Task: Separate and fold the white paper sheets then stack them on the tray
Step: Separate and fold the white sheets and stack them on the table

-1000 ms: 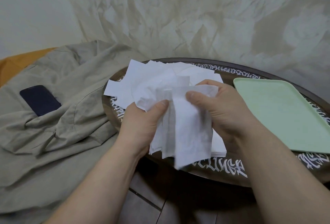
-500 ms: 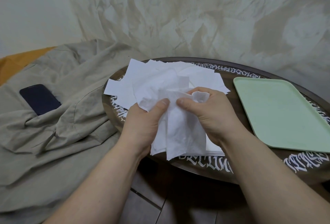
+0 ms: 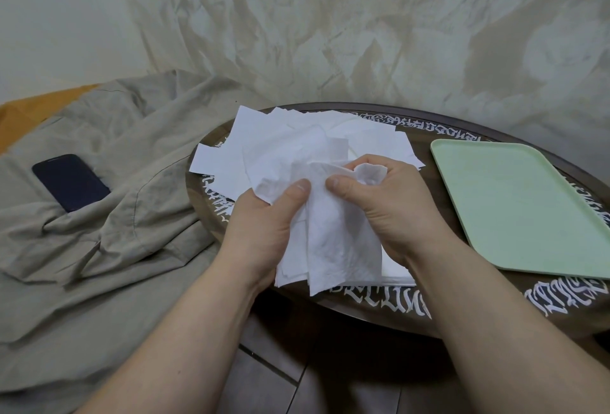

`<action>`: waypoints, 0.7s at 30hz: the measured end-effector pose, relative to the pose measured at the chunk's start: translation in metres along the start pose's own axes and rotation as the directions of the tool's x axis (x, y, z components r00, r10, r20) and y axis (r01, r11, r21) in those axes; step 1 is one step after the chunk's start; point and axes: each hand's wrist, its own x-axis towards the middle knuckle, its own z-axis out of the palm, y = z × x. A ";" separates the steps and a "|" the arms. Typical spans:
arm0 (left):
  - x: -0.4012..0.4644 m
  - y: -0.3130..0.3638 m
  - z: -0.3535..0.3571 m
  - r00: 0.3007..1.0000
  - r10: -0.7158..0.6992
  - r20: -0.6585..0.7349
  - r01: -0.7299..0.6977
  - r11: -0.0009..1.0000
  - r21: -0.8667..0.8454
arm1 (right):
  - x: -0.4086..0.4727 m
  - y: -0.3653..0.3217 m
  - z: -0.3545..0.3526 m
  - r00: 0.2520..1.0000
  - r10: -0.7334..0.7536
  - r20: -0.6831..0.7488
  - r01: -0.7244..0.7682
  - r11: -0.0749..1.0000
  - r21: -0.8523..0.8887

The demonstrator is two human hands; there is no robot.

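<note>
A loose pile of white paper sheets [image 3: 284,139] lies on the left half of the round dark table [image 3: 389,311]. In front of the pile I hold a crumpled bunch of thin white sheets [image 3: 336,242] that hangs down past the table's front edge. My left hand [image 3: 264,232] pinches its left part between thumb and fingers. My right hand [image 3: 389,212] grips its upper right corner, which bunches up inside the curled fingers. The pale green tray [image 3: 521,209] lies flat on the table's right side with nothing on it.
A beige cloth [image 3: 109,215] covers the surface left of the table, with a dark phone [image 3: 71,182] lying on it. A draped fabric backdrop [image 3: 330,34] rises behind the table. White lettering runs around the table's rim. Dark floor tiles [image 3: 297,380] show below.
Both hands have come closer together and the held sheets have been gathered narrower. The right hand has crumpled the upper corner into its fingers. The view shifted slightly.
</note>
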 end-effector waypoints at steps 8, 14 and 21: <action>-0.001 0.002 0.001 1.000 -0.014 0.002 0.014 1.000 -0.017 | 0.000 -0.001 0.001 1.000 -0.006 -0.003 0.006 1.000 -0.018; -0.001 0.002 0.001 1.000 -0.017 0.006 0.017 1.000 -0.009 | 0.000 0.000 0.002 1.000 -0.016 -0.009 0.016 0.999 -0.042; -0.002 0.002 0.001 1.000 -0.010 0.019 0.010 1.000 -0.021 | 0.000 0.000 0.001 1.000 -0.016 -0.010 0.015 0.999 -0.036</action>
